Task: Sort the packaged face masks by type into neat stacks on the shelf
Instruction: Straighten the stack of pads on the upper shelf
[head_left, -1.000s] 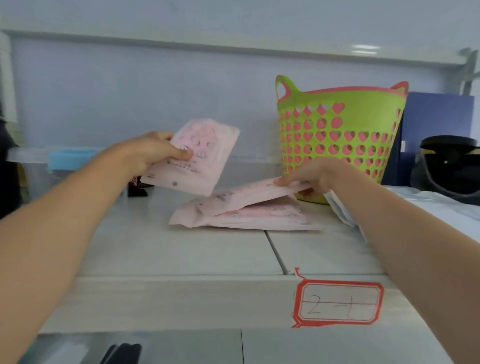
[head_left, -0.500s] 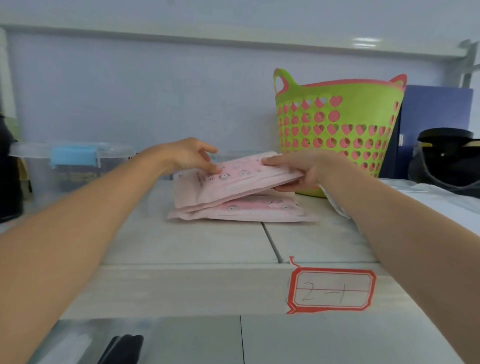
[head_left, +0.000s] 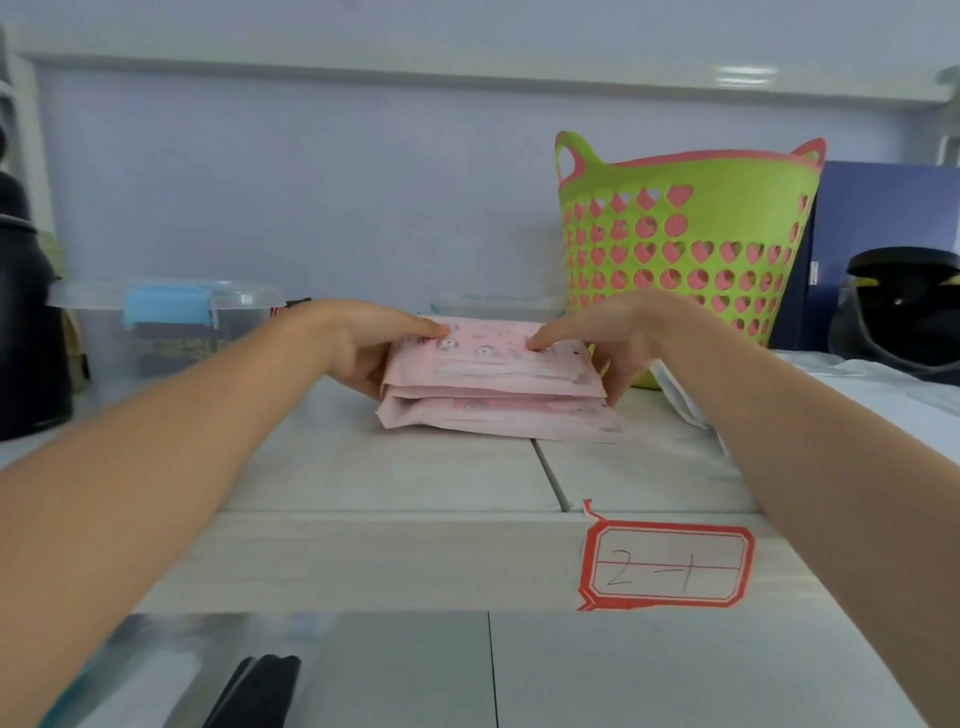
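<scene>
1. The stack of pink mask packets (head_left: 496, 387) lies on the shelf (head_left: 395, 478), near its middle, just left of the green basket (head_left: 685, 249) and right of the clear lidded box (head_left: 166, 322). The step in hand looks to be squaring this stack.
2. The left hand (head_left: 363, 345) holds the stack's left end, with the thumb on the top packet and the fingers curled round the side. The right hand (head_left: 618, 345) mirrors it on the right end, with the thumb on top and the fingers wrapped beneath the edge.
3. The bottom packet juts out toward the near edge and to the right, so the pile is not yet flush. To do this well, press both ends inward together and then tap the near edges level.
4. Keep the thumbs light, since the soft packets probably buckle or slide if they are squeezed hard.
5. A white packet (head_left: 680, 395) lies partly hidden behind the right forearm, beside the basket. Its type cannot be told from here, so it should stay apart from the pink pile until it is checked.
6. Leave room on the shelf for a second stack, clear of the red-bordered label (head_left: 667, 566) on the front edge.
</scene>
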